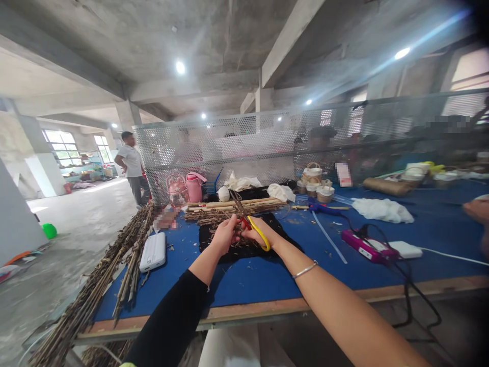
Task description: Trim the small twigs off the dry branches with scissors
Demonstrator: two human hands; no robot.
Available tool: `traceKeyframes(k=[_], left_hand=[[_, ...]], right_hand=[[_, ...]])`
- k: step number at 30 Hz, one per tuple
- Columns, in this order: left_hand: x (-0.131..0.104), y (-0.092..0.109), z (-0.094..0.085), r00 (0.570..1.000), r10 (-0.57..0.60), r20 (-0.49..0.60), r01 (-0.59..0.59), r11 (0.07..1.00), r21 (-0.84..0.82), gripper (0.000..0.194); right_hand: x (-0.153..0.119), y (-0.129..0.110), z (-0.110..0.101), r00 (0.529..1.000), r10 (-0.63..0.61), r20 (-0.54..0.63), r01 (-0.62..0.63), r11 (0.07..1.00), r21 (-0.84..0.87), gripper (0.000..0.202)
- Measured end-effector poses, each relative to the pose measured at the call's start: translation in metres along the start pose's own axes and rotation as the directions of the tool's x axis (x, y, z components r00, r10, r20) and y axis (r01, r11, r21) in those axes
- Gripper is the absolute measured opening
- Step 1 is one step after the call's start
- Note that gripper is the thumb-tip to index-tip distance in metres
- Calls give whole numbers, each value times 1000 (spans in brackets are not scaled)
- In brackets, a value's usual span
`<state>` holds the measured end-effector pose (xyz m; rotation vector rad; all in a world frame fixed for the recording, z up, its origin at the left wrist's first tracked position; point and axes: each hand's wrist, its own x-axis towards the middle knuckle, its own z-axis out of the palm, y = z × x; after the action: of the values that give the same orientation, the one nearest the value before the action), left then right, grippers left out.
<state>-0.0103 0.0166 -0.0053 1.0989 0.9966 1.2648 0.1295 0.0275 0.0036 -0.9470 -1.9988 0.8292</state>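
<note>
My right hand (270, 232) is closed on a pair of scissors (261, 236) with yellow handles, its dark blades pointing up and away from me. Close beside it, my left hand (224, 236) has its fingers bent together; what they pinch is too small and blurred to make out. Both hands are above a black cloth (286, 232) strewn with short twig bits. Just beyond them lies a bundle of thin brown twigs (202, 216), with pale sticks (217, 205) behind it.
Long dry stalks (110, 252) hang over the left edge of the blue table (252, 285), near a white power bank (153, 252). On the right are a glue gun (319, 206), a purple power strip (367, 246) and white cloth (384, 210). A perforated metal screen (229, 137) stands behind; a person (131, 163) stands far left.
</note>
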Motion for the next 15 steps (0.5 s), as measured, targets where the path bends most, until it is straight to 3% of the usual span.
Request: traceKeyframes(k=[4,8,11,15], left_hand=[[1,-4,-2,987,156,-31,-136,929,345,33],[-2,-3,-6,920,391,27,-291,634,717,38],[-4,1,-7,904,420,80,-307,507,805,38],[-5,5,-8,904,424,51,-264,461,847,38]], right_hand=[[0,-4,2,998,-14,-55,13,1000,-18,13],[1,0,5,996,-49,-79,46,998,-38,12],[2,3,7,996,-56,-64,54,998,-33,10],[4,8,7,987,-31,-157,38,998,44,12]])
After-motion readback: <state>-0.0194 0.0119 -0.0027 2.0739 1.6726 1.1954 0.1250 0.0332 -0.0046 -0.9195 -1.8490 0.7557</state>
